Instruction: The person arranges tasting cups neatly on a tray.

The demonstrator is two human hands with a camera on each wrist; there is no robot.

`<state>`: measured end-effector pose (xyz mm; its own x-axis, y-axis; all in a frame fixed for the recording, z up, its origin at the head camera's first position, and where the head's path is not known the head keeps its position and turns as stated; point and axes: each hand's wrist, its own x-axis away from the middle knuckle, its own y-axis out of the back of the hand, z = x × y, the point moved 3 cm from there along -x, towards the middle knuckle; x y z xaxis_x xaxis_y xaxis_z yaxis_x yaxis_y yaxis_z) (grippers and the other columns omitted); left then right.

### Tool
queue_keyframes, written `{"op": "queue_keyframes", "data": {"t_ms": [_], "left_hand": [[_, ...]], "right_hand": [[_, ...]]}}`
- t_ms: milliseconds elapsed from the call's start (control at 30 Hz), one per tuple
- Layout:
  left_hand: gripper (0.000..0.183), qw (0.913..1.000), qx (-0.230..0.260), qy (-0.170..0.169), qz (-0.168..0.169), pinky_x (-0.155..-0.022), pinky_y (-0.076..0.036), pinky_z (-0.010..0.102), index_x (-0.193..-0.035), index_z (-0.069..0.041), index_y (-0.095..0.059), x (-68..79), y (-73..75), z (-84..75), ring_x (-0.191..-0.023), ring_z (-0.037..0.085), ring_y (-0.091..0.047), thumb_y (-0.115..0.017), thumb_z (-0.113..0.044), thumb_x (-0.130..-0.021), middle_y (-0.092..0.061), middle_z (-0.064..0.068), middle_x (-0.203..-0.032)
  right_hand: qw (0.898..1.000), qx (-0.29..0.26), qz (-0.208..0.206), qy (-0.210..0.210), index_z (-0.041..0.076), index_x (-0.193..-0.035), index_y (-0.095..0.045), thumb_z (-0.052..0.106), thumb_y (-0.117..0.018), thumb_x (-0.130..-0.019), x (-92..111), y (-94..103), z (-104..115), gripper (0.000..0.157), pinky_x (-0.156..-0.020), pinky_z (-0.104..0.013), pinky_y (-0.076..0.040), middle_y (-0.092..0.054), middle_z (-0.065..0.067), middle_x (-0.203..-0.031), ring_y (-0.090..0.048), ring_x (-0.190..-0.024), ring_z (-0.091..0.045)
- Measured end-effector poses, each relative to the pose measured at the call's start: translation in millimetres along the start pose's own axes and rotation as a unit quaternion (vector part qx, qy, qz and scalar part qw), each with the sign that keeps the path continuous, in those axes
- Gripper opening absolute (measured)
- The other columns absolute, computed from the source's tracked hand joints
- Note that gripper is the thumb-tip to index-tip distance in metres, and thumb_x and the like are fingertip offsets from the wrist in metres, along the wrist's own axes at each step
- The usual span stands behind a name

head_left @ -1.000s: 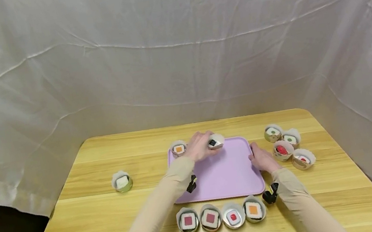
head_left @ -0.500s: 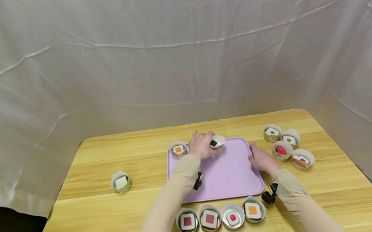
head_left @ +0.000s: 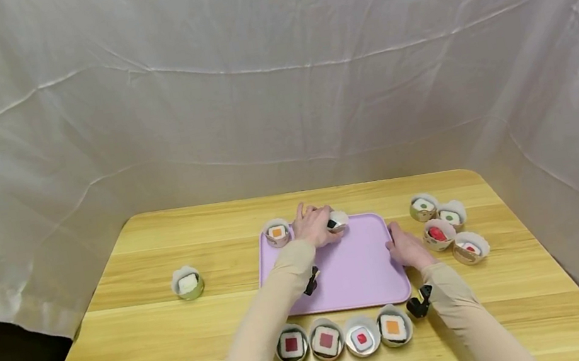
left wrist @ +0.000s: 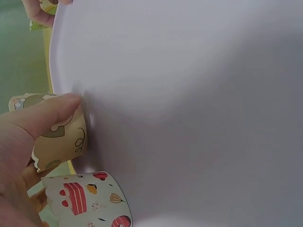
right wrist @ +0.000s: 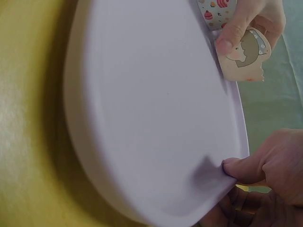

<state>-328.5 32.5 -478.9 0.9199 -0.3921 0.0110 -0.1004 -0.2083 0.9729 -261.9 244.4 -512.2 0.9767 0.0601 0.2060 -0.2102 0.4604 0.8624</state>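
Note:
In the head view my left hand (head_left: 313, 226) is at the far edge of the lilac tray (head_left: 356, 271). It grips a tan paper cup (head_left: 340, 222) holding a white and black sushi-like piece; the thumb lies against the printed side of this cup (left wrist: 71, 142). Close beside it stands a white paper cup (left wrist: 90, 201) with cake prints, its upper part behind the fingers. Another cup (head_left: 277, 233), with an orange-centred square piece, sits at the tray's far left corner. My right hand (head_left: 408, 246) pinches the tray's right rim, thumb (right wrist: 241, 169) on top and fingers beneath.
A row of several filled cups (head_left: 326, 340) lines the tray's near side. Several more cups (head_left: 440, 234) cluster to its right. One green cup (head_left: 188, 283) stands alone at left on the wooden table (head_left: 141, 358). Pale curtains (head_left: 273, 81) hang behind.
My left forearm has swung slightly to the right, while the hand stays at the far edge with the cup. The tray's left side has edged left; my right hand has hardly moved.

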Motion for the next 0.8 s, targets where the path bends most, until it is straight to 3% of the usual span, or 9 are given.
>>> {"op": "queue_keyframes", "data": {"t_ms": [367, 600, 800], "left_hand": [[0.06, 0.9999, -0.011, -0.001, -0.011, -0.128, -0.014, 0.051, -0.133, -0.017, -0.06, 0.6, -2.0, -4.8, -0.13, 0.023, -0.055, -0.078, -0.045, -0.084, -0.069, -0.001, -0.131], [0.072, 0.9999, -0.009, -0.002, -0.012, -0.127, -0.016, 0.052, -0.143, -0.016, -0.053, 2.6, -1.3, -4.9, -0.134, 0.025, -0.053, -0.079, -0.045, -0.083, -0.063, 0.004, -0.139], [0.082, 0.9996, 0.026, -0.007, -0.011, -0.128, -0.013, 0.05, -0.149, -0.017, -0.046, 7.5, 7.6, -1.9, -0.141, 0.027, -0.046, -0.08, -0.048, -0.081, -0.056, 0.006, -0.146]], "right_hand": [[1.0, -0.001, -0.007, 0.01, -0.009, -0.135, -0.036, 0.011, -0.046, -0.102, -1.3, 0.5, 0.0, 0.041, -0.087, -0.053, -0.052, -0.059, -0.037, -0.122, -0.064, -0.103, -0.043], [1.0, -0.004, -0.007, 0.015, -0.009, -0.135, -0.036, 0.011, -0.046, -0.102, -1.8, -0.7, -0.6, 0.04, -0.089, -0.054, -0.053, -0.059, -0.038, -0.122, -0.064, -0.104, -0.044], [1.0, -0.005, -0.002, 0.006, -0.009, -0.137, -0.036, 0.012, -0.045, -0.103, -1.4, 0.8, -2.1, 0.041, -0.087, -0.051, -0.053, -0.059, -0.037, -0.123, -0.063, -0.103, -0.042]]}}
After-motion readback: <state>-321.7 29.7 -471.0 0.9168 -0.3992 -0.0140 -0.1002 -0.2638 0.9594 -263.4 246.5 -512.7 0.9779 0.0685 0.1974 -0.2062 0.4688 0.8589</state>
